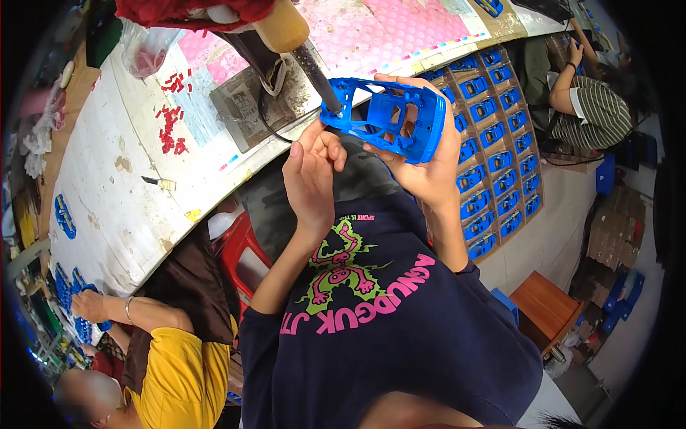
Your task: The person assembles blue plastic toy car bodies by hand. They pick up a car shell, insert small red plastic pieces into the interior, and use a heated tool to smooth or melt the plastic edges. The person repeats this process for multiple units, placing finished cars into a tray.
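Note:
My right hand (437, 161) is wrapped round a blue plastic toy car body (421, 118), gripping it by its right end. The shell's open, hollow side with its window cut-outs faces up. A tool with a dark metal shaft (318, 75) and a tan collar (282, 28) reaches down from above, its tip at the shell's left end. Red cloth (193, 13) covers the tool's upper part. Close to that tip, my left hand (313, 175) has its fingers loosely bent and apart, the index fingertip beside the shell's corner. I cannot tell whether it touches.
Small red parts (170, 129) lie scattered on the white worktable (128, 214), near a grey plate (250, 107). Cardboard trays of blue car bodies (493, 136) stand at my right. A co-worker in yellow (182, 365) sits at left; another in stripes (593, 114) is at far right.

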